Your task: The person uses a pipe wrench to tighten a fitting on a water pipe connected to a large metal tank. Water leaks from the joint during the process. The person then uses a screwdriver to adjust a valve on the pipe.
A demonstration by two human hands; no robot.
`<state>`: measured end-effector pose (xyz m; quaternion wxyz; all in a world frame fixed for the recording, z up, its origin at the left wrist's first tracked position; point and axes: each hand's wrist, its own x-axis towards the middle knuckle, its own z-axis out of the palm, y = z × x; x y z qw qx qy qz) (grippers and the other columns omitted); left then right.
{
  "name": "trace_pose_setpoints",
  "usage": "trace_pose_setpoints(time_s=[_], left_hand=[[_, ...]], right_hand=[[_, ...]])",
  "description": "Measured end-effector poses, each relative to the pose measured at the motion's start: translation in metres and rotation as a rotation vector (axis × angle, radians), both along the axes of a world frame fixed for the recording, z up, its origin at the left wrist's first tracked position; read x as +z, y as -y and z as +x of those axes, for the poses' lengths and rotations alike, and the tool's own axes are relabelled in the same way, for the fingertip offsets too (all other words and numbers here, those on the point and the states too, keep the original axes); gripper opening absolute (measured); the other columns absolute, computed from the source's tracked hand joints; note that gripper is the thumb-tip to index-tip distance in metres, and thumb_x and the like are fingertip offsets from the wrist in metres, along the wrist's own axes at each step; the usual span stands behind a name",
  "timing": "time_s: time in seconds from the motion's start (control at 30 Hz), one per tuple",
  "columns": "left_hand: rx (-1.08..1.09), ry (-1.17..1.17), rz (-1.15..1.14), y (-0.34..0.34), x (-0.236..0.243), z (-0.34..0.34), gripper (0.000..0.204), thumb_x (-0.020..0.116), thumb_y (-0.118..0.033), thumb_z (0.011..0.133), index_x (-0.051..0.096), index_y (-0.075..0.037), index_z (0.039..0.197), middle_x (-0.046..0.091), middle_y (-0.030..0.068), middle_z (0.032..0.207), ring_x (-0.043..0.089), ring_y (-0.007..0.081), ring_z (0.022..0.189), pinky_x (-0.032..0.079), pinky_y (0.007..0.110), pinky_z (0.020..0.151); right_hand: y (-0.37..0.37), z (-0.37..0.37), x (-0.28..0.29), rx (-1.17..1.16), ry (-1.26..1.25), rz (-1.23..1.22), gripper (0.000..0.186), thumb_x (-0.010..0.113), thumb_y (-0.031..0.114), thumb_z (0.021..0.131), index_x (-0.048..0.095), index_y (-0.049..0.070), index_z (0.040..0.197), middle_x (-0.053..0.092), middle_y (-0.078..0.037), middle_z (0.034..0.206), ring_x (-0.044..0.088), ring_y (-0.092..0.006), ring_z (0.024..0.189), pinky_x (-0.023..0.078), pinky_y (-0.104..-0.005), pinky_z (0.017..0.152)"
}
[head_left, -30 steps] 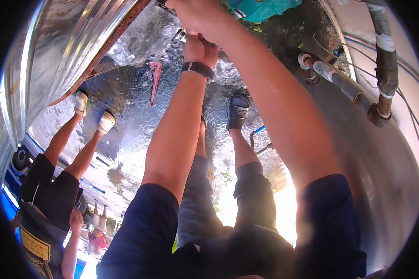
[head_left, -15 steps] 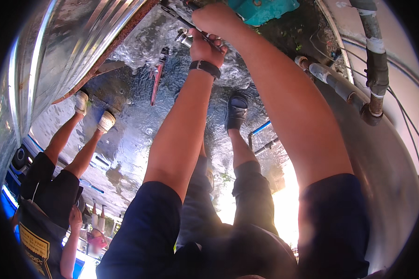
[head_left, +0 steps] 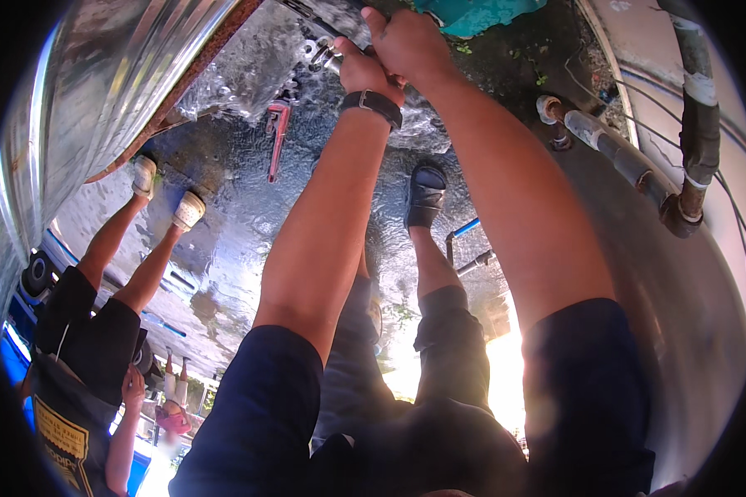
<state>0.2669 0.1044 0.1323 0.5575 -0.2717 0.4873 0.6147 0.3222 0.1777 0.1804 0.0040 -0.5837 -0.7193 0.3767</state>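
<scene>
At the top of the head view, my left hand, with a dark strap on its wrist, is closed around a long, slim dark metal tool. The tool's far end runs up and left toward the picture's rim. Just beside those fingers a short silver metal piece shows; I cannot tell whether it is held. My right hand is curled against the left one, its thumb lying up along the top. What its fingers grip is hidden. On the wet ground to the left lies a red pipe wrench.
Water spreads over the concrete. A rusty-edged corrugated metal sheet rises at left; grey pipes and a smooth rounded surface stand at right. A teal item lies ahead. Another person stands at left, pale clogs on.
My right hand has shifted slightly right and down, its thumb now raised. My left hand has moved slightly right and stays closed on the tool. The view has shifted a little.
</scene>
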Motion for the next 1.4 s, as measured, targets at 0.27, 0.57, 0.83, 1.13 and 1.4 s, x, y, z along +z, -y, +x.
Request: trace_pose_setpoints(time_s=[0.27, 0.57, 0.83, 1.13, 1.4], left_hand=[[-0.150, 0.011, -0.113, -0.012, 0.070, -0.039, 0.048, 0.032, -0.046, 0.113, 0.047, -0.006, 0.091, 0.041, 0.0014, 0.073, 0.038, 0.0148, 0.061, 0.034, 0.036, 0.057], [-0.231, 0.456, 0.286, -0.019, 0.173, -0.151, 0.012, 0.046, -0.010, 0.109, 0.047, 0.001, 0.112, 0.047, 0.0076, 0.089, 0.048, 0.0159, 0.072, 0.047, 0.035, 0.065], [-0.014, 0.168, 0.497, -0.007, 0.125, -0.123, 0.027, 0.053, -0.019, 0.101, 0.055, 0.004, 0.115, 0.058, 0.0118, 0.091, 0.061, 0.0257, 0.088, 0.053, 0.044, 0.083], [-0.155, 0.181, 0.555, -0.005, 0.078, -0.086, 0.013, 0.049, -0.007, 0.104, 0.055, 0.004, 0.099, 0.059, 0.0135, 0.093, 0.059, 0.0264, 0.089, 0.052, 0.043, 0.087], [-0.109, -0.054, 0.179, -0.021, 0.036, -0.104, 0.036, 0.050, -0.040, 0.108, 0.055, -0.010, 0.088, 0.054, 0.0045, 0.073, 0.053, 0.0227, 0.067, 0.045, 0.042, 0.066]], right_hand=[[-0.003, 0.005, -0.030, -0.010, -0.140, -0.025, 0.060, 0.049, 0.054, 0.102, 0.073, 0.000, 0.093, 0.072, -0.022, 0.080, 0.073, -0.0397, 0.081, 0.057, -0.0495, 0.077], [-0.003, 0.002, -0.027, 0.009, -0.053, -0.100, 0.059, 0.046, 0.054, 0.104, 0.071, 0.000, 0.108, 0.074, -0.024, 0.097, 0.072, -0.0419, 0.097, 0.057, -0.0525, 0.087], [-0.005, 0.005, -0.015, 0.019, -0.066, -0.030, 0.060, 0.047, 0.055, 0.104, 0.075, 0.003, 0.098, 0.075, -0.021, 0.093, 0.073, -0.0389, 0.095, 0.057, -0.0501, 0.085], [-0.012, 0.008, -0.023, 0.032, -0.135, -0.153, 0.059, 0.048, 0.055, 0.103, 0.072, 0.003, 0.112, 0.074, -0.019, 0.083, 0.074, -0.0379, 0.085, 0.057, -0.0479, 0.077], [-0.017, 0.003, -0.007, 0.041, -0.003, -0.167, 0.065, 0.044, 0.053, 0.106, 0.069, -0.008, 0.109, 0.070, -0.034, 0.099, 0.067, -0.0520, 0.097, 0.052, -0.0583, 0.086]])
